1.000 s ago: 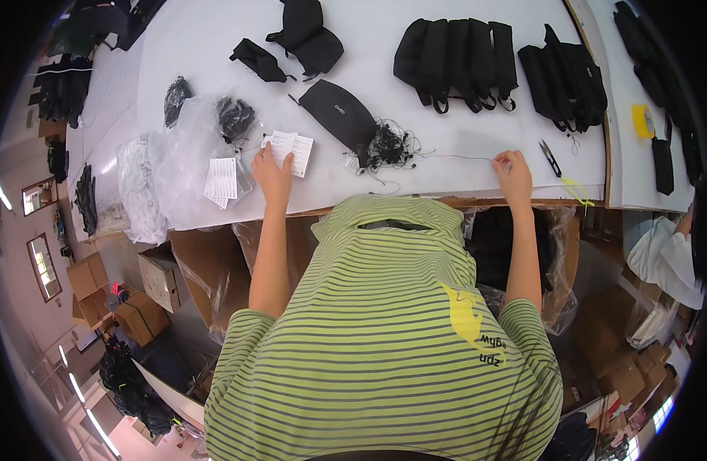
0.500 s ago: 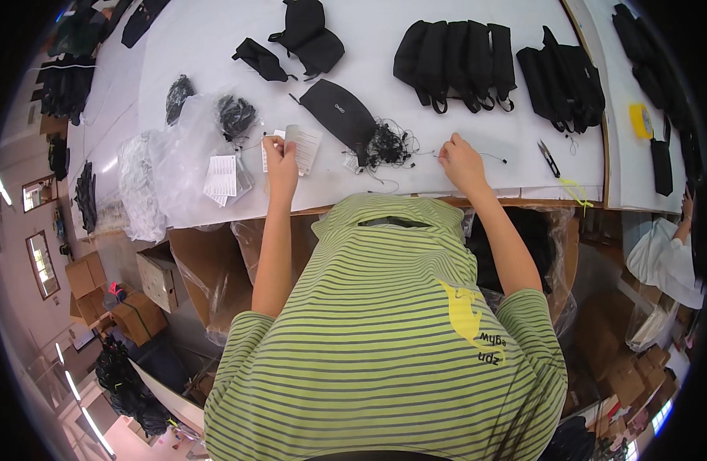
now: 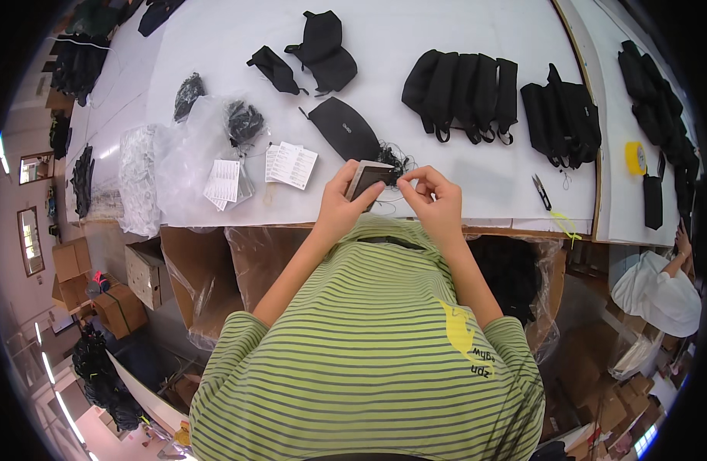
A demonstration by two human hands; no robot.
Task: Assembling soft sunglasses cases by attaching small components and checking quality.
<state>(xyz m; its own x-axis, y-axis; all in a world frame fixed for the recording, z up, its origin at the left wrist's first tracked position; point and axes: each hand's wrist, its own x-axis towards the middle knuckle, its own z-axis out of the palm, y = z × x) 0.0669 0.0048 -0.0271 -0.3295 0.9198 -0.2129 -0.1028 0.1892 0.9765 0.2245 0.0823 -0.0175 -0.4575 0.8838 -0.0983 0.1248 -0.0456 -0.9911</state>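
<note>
My left hand (image 3: 340,206) grips a folded hang tag (image 3: 366,180), dark on its face with pale edges. Close to its right side, my right hand (image 3: 435,201) has thumb and forefinger pinched on a thin black string, barely visible here. Behind both hands lies a tangled heap of black strings (image 3: 397,160), partly covered by the tag and fingers. A flat black pouch (image 3: 342,129) with a small light mark rests just beyond. Left of my hands, printed white cards (image 3: 291,165) lie on the table, and a stack of white labels (image 3: 223,181) sits beside them.
Clear plastic bags (image 3: 184,146) spread over the white table (image 3: 207,42) at left. Black pouches (image 3: 459,96) stand in a row at back right, with more pouches (image 3: 562,115) beside them. Snips (image 3: 542,192) with a yellow cord lie near the front edge. Cardboard boxes (image 3: 196,273) stand below.
Both hands have come inward from wide apart to meet in front of my chest. My left hand has brought the tag rightward; the string has moved left with my right hand. The view has shifted slightly.
</note>
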